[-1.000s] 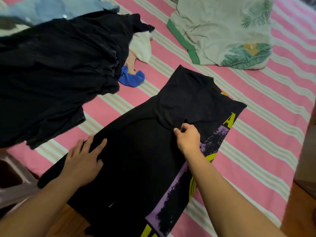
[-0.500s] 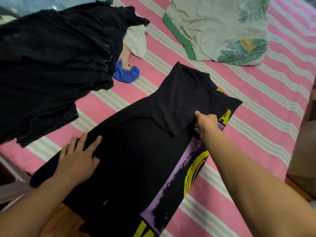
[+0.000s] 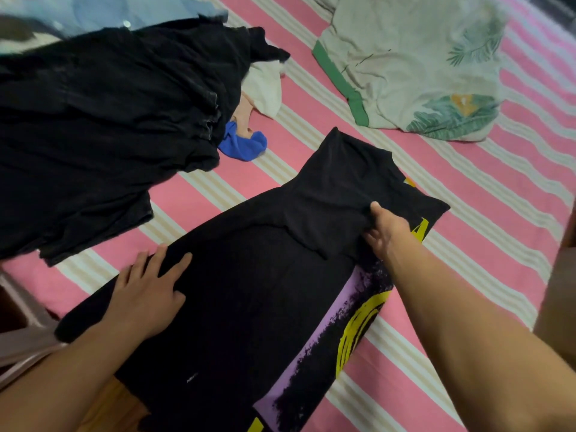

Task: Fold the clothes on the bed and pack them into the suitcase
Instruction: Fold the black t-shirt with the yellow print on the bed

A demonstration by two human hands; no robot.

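A black T-shirt (image 3: 249, 307) with a purple and yellow print lies face down across the pink striped bed (image 3: 467, 213), its side folded in. My left hand (image 3: 146, 294) rests flat on the shirt's left edge, fingers spread. My right hand (image 3: 386, 229) holds the folded-in sleeve at its right edge, thumb on top of the cloth and fingers under it. No suitcase is in view.
A heap of black clothes (image 3: 93, 135) lies at the upper left, with a blue sock (image 3: 244, 148), cream and peach garments (image 3: 265, 88) and a light blue shirt (image 3: 103, 14) beside it. A leaf-print pillowcase (image 3: 414, 67) lies at the upper right. A brown stool (image 3: 18, 332) stands at the left.
My right hand moved up and right along the sleeve fold to its outer edge and now has the cloth between thumb and fingers. My left hand stayed pressed on the shirt.
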